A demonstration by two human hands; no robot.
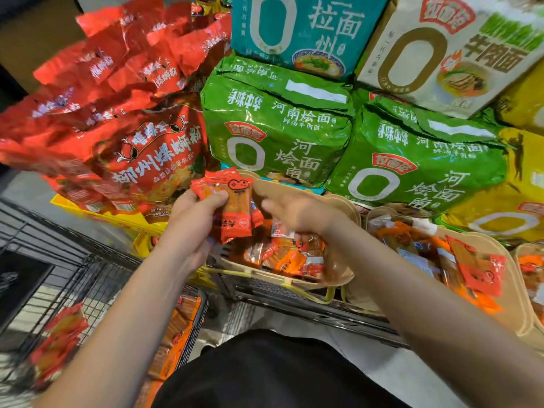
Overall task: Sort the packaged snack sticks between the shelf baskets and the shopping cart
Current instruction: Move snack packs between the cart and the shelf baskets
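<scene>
Small orange-red plastic snack stick packs (232, 201) sit bunched in the left hand (191, 222), at the middle of the frame, over the tan shelf basket (338, 201). The right hand (297, 213) hovers loose beside them, holding nothing. It looks like gathering time; next, carry the bunch to the black wire cart (88, 269), lower left.

The right hand (290, 214) is motion-blurred, so how its fingers lie cannot be told. The red noodle bags (97, 92) at upper left are smeared and cut by the frame's edge. The left hand (194, 219) hides part of the snack sticks (235, 207). The shopping cart (59, 275) runs off the lower left.
</scene>
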